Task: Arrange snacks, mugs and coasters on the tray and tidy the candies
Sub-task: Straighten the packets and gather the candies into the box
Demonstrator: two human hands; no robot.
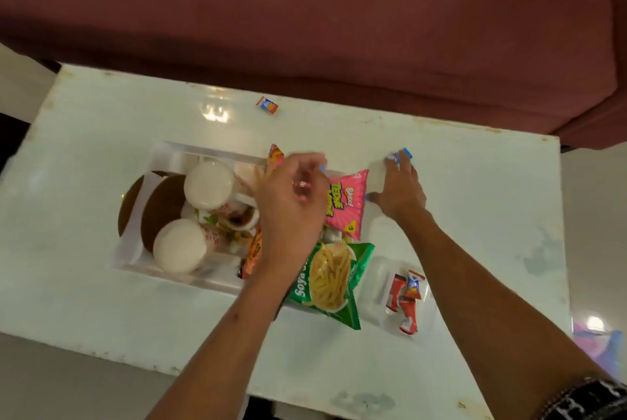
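We saw a white tray (159, 162) sitting on a pale table (475, 216). In the tray stood 2 white mugs (208, 184), turned upside down, next to 2 brown round coasters (161, 207) at the tray's left end. A pink snack bag (346, 202) lay at the tray's right end, and a green snack bag (330, 279) lay just below it, hanging over the tray's edge. The left hand (291, 202) was above the middle of the tray, with its fingers curled around something small and pink; we could not tell what it was. The right hand (398, 187) rested on the table just beside the pink bag, pinching a small blue candy (405, 153) in its fingertips. A clear box (376, 280) near the green bag held 3 red candies (405, 297). One more little candy (267, 105) lay alone, well apart, near the table's far edge. A dark red sofa (305, 12) was behind the table.
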